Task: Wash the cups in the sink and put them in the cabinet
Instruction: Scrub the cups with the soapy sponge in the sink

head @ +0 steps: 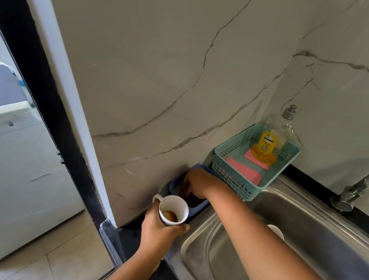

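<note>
left hand (161,231): fingers wrapped round cup (174,211)
right hand (197,184): fingers in blue tub (174,187), grip hidden
risk: cup's dregs (169,215) may spill outside sink (322,232)

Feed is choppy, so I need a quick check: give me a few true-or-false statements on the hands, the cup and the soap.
1. The left hand holds a white cup. True.
2. The cup is clean inside. False: brown dregs sit at its bottom.
3. The right hand reaches into the blue tub. True.
4. The soap bottle stands in the sink. False: it stands in the green basket beside the sink.
</note>
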The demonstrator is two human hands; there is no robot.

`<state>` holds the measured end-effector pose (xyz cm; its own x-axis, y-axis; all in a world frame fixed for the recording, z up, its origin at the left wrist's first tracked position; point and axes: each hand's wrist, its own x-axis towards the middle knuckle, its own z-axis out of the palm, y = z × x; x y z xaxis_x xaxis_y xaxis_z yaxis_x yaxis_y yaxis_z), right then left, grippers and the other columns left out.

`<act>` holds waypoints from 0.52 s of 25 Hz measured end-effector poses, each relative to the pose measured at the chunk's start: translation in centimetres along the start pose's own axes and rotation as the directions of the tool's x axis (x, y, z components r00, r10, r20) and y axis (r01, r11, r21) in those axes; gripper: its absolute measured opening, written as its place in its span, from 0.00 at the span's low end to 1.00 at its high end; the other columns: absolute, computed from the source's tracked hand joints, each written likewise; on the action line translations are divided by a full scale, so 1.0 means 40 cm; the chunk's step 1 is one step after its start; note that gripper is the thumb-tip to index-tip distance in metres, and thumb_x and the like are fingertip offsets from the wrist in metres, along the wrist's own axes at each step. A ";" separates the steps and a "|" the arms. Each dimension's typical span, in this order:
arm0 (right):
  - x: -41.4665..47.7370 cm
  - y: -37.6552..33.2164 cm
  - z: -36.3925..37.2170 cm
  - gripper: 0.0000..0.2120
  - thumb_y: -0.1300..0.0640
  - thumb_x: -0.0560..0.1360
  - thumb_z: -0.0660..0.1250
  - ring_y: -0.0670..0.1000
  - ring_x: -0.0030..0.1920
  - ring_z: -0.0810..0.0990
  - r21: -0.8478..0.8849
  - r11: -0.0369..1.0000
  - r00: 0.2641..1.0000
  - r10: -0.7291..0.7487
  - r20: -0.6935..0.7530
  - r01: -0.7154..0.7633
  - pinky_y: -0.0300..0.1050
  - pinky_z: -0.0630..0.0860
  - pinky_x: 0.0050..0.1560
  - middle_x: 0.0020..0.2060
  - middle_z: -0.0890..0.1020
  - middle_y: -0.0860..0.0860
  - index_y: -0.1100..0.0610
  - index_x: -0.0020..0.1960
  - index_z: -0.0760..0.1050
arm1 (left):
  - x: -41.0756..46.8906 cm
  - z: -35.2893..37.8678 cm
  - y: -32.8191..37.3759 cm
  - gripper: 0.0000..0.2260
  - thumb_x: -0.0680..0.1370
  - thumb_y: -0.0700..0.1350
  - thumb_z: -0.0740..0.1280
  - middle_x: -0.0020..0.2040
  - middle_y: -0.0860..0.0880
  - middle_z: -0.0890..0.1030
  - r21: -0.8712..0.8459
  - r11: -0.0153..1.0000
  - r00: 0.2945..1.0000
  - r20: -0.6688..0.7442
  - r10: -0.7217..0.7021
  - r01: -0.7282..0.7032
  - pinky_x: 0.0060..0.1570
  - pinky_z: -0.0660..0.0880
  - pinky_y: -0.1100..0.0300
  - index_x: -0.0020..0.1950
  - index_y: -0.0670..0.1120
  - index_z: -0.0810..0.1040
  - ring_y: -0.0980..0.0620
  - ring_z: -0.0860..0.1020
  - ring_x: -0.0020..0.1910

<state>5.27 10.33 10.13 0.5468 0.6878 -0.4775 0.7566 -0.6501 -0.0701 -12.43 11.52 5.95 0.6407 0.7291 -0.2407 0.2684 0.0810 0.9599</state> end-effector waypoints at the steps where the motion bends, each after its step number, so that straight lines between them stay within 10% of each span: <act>1: -0.001 -0.005 0.010 0.18 0.58 0.78 0.62 0.58 0.61 0.76 -0.040 0.999 0.999 0.011 0.042 -0.010 0.48 0.73 0.60 0.61 0.77 0.54 0.57 0.67 0.72 | -0.001 0.001 0.000 0.28 0.60 0.39 0.81 0.50 0.49 0.79 -0.001 1.000 1.000 -0.002 0.000 0.000 0.52 0.79 0.48 0.55 0.51 0.73 0.50 0.78 0.50; 13: -0.010 -0.014 0.019 0.16 0.62 0.76 0.64 0.58 0.60 0.76 0.139 0.989 0.998 -0.040 -0.039 0.045 0.43 0.72 0.56 0.59 0.79 0.57 0.59 0.64 0.75 | -0.007 -0.011 0.020 0.28 0.62 0.37 0.80 0.50 0.50 0.78 -0.043 0.999 1.000 0.006 0.004 -0.004 0.45 0.74 0.61 0.56 0.50 0.72 0.53 0.77 0.50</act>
<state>4.34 10.16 9.70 0.5295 0.7253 -0.4399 0.7233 -0.6570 -0.2126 -12.69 11.68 6.86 0.6459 0.7256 -0.2372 0.2348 0.1068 0.9662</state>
